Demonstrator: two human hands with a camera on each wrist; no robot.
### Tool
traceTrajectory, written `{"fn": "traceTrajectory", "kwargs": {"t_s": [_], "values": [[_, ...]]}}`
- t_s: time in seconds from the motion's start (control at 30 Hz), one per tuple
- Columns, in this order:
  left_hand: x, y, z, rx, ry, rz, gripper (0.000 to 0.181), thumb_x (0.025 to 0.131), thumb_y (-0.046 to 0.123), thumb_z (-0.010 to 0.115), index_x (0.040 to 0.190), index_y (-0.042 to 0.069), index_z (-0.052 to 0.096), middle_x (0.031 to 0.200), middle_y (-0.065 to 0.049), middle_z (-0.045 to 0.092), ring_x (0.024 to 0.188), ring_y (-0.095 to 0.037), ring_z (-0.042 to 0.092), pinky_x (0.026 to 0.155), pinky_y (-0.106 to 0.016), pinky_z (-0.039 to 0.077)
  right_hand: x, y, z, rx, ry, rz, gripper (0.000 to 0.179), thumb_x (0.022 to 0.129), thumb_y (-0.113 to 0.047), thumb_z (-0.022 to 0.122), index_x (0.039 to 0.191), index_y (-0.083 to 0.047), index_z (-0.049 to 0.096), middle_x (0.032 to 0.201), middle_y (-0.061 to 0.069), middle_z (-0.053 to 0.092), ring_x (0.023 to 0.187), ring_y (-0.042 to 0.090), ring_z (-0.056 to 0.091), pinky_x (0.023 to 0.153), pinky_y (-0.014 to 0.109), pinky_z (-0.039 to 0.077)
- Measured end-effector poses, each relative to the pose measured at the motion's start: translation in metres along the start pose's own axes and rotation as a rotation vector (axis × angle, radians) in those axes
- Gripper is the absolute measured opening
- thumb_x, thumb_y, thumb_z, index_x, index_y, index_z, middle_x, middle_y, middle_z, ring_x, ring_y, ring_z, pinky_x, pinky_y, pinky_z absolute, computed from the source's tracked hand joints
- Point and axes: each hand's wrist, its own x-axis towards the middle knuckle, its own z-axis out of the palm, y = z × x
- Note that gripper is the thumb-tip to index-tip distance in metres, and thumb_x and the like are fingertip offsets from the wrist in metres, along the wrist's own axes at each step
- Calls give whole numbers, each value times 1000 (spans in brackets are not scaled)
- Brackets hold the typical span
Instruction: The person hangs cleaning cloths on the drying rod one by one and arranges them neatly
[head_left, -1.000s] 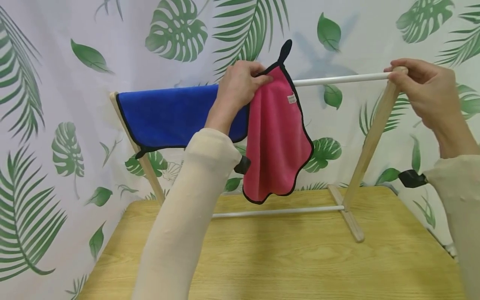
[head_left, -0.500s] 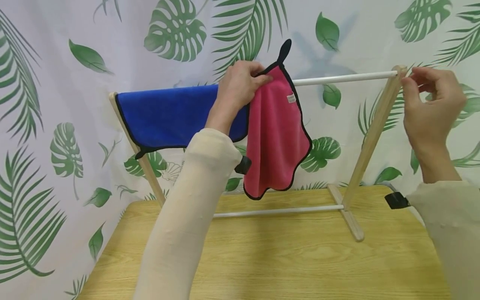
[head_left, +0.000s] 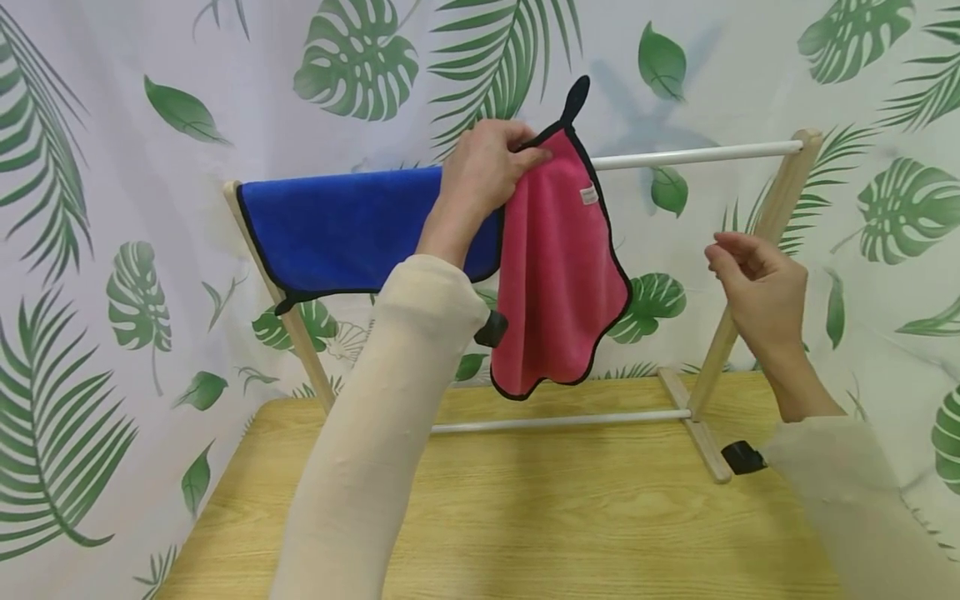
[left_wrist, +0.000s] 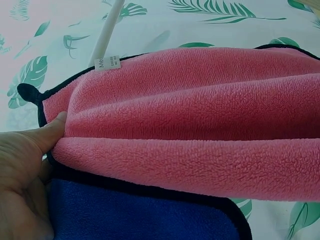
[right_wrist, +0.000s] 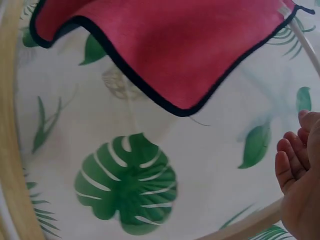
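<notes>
My left hand (head_left: 483, 171) pinches the top edge of a pink towel (head_left: 551, 275) with black trim, beside the white top rod (head_left: 697, 156) of a rack. The towel hangs in folds below my fingers, its black loop (head_left: 576, 98) sticking up. A blue towel (head_left: 337, 229) drapes over the rod to the left, partly behind my left hand and forearm. In the left wrist view the thumb presses the pink cloth (left_wrist: 195, 120), just above the blue one (left_wrist: 135, 212). My right hand (head_left: 765, 287) hovers in front of the right post with loosely curled fingers and nothing in them.
The rack has slanted wooden posts, the right post (head_left: 712, 358) standing on a wooden foot (head_left: 697, 433), and a white lower rod (head_left: 562, 422). It stands on a wood-grain table (head_left: 600, 517). A leaf-print curtain (head_left: 247, 108) hangs behind.
My right hand has left the rod's right end, where it was touching the post top, and has come down and left toward the pink towel. My left hand keeps its grip in place.
</notes>
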Motion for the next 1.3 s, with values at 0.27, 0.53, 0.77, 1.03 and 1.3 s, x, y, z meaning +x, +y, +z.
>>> {"fn": "traceTrajectory", "kwargs": {"t_s": [0.27,0.53,0.77,1.03,1.3], "values": [[-1,0,0,-17,0,2,24,104,37,63,119,22,74,101,2,69,85,-11,63,74,-26,49,-23,22,19,22,-186,93,26,101,-8,67,120,9,70,92,-10,73,78,-2,66,69,10,50],[0,1,-1,-18,-3,-8,24,104,37,63,120,23,74,102,2,69,87,-11,62,75,-27,48,-39,31,39,9,-302,177,32,101,-10,66,124,13,66,84,-25,66,75,-6,62,64,12,48],[-1,1,-1,-11,-3,-5,25,104,37,62,121,22,74,103,1,69,87,-11,62,75,-26,49,-48,42,50,-8,-377,260,43,104,-25,65,132,7,64,88,-22,65,79,-1,62,69,15,50],[-3,-2,0,-6,17,25,23,104,37,63,117,22,75,98,2,68,84,-11,61,74,-27,46,-54,41,60,88,-490,393,56,106,-31,61,144,10,52,96,-11,72,87,1,66,79,19,55],[-3,-1,0,-16,10,20,23,104,37,63,118,21,74,98,2,68,83,-11,61,73,-27,46,-56,31,64,211,-469,477,53,105,-24,64,140,14,53,88,-11,74,82,4,68,77,18,55]]}}
